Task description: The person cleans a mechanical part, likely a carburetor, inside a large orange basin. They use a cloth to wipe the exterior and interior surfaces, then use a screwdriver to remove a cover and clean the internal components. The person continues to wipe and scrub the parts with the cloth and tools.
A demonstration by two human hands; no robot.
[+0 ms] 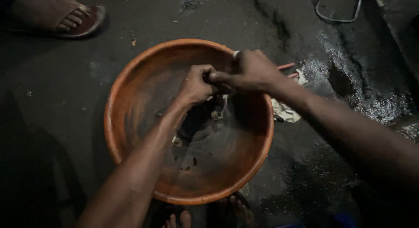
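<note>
So both sets of fingers are curled tight, the left hand (197,85) and right hand (251,72) pressed knuckle to knuckle around something small, too dark to tell what exactly. They hover over a big orange-brown bowl (131,86) with scraps at the bottom, sitting on wet dark ground (52,93). A sandalled foot (72,18) sits top left, a crumpled cloth (286,110) just right of the bowl.
</note>
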